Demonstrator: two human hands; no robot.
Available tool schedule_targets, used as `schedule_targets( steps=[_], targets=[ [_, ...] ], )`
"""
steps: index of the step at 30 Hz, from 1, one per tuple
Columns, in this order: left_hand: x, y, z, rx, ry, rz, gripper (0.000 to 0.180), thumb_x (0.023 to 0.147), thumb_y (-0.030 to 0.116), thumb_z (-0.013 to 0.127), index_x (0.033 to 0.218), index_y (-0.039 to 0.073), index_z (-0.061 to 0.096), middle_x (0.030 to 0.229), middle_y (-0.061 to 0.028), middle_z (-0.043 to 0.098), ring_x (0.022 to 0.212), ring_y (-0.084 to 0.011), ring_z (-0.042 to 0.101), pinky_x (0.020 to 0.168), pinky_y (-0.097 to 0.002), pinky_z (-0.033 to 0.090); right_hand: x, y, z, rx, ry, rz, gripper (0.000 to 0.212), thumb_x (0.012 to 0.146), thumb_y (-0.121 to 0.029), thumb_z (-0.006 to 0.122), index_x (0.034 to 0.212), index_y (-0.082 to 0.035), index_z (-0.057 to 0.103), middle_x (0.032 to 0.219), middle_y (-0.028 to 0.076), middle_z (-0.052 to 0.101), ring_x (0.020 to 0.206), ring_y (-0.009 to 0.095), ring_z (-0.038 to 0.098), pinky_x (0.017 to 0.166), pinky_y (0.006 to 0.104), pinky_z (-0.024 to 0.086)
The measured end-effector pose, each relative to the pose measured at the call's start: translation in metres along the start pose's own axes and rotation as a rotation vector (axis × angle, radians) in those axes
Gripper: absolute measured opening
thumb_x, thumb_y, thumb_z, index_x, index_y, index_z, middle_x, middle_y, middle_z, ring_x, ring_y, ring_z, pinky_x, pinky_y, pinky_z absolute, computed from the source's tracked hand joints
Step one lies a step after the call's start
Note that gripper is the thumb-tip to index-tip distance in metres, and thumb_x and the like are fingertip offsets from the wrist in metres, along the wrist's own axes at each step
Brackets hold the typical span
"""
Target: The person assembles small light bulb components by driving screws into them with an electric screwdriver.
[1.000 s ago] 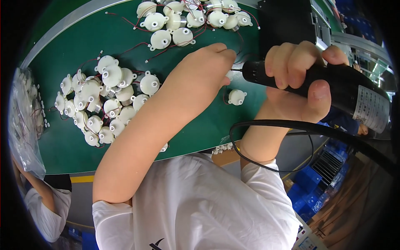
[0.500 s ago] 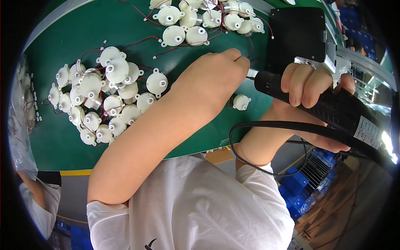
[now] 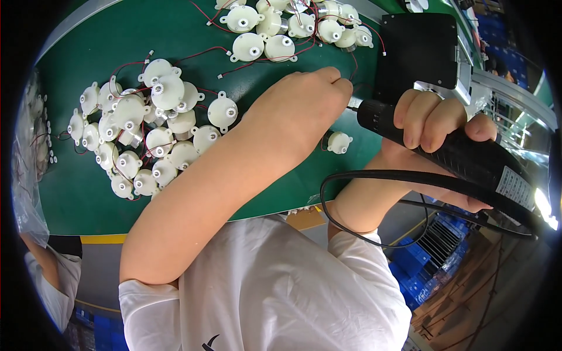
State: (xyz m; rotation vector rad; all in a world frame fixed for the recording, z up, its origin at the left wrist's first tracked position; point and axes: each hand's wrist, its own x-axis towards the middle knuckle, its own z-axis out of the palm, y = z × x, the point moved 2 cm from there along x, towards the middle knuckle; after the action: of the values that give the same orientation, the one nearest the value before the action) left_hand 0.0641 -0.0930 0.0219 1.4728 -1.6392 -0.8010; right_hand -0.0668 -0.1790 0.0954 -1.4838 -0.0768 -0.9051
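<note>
My right hand (image 3: 430, 123) is wrapped round a black electric screwdriver (image 3: 379, 120), held sideways with its thin bit pointing left. Close by the bit's tip, my left hand (image 3: 319, 96) is closed with its fingers curled; whatever it holds is hidden behind the hand. Just below it on the green table lies a single small white gear motor (image 3: 338, 143). A black cord (image 3: 374, 174) loops from the screwdriver over my right forearm.
A heap of white gear motors (image 3: 167, 92) with red and black wires covers the left of the table (image 3: 76, 205). More motors (image 3: 248, 47) lie at the far edge. A black box-like device (image 3: 417, 50) stands far right. A clear plastic bag (image 3: 26, 169) and another person's sleeve (image 3: 61, 281) are at left.
Both hands stay almost where they were, with the screwdriver bit still beside my left hand. My right thumb has shifted slightly, and the whole view has moved a little.
</note>
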Motion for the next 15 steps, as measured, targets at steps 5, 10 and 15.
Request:
schedule_targets(
  steps=[5, 10, 15],
  targets=[
    [0.0004, -0.0006, 0.0004, 0.003, -0.006, -0.002, 0.028, 0.076, 0.0, 0.073, 0.099, -0.003, 0.057, 0.099, -0.0158, 0.059, 0.093, -0.0378, 0.061, 0.076, -0.0439, 0.051, -0.0002, -0.0011, 0.0017, 0.014, 0.002, 0.009, 0.085, 0.083, -0.076, 0.053, 0.135, -0.01, 0.049, 0.071, 0.004, 0.047, 0.059, 0.018, 0.046, 0.058, 0.0351, 0.032],
    [0.0005, -0.0011, 0.0013, 0.014, -0.024, -0.019, 0.029, 0.076, 0.001, 0.073, 0.1, -0.003, 0.057, 0.1, -0.0157, 0.059, 0.093, -0.0376, 0.061, 0.076, -0.0441, 0.051, -0.0029, -0.0018, 0.0056, 0.009, 0.042, 0.0, 0.089, 0.083, -0.075, 0.053, 0.139, -0.006, 0.046, 0.072, 0.004, 0.047, 0.059, 0.018, 0.046, 0.058, 0.035, 0.032],
    [0.0006, 0.0001, -0.0011, -0.002, -0.028, -0.033, 0.029, 0.076, 0.001, 0.073, 0.1, -0.002, 0.057, 0.101, -0.0154, 0.059, 0.094, -0.0373, 0.061, 0.076, -0.0441, 0.051, -0.0046, -0.0007, 0.0101, 0.014, 0.127, -0.008, 0.107, 0.08, -0.082, 0.051, 0.15, -0.004, 0.034, 0.07, 0.004, 0.046, 0.057, 0.017, 0.043, 0.055, 0.0335, 0.031]
  ],
)
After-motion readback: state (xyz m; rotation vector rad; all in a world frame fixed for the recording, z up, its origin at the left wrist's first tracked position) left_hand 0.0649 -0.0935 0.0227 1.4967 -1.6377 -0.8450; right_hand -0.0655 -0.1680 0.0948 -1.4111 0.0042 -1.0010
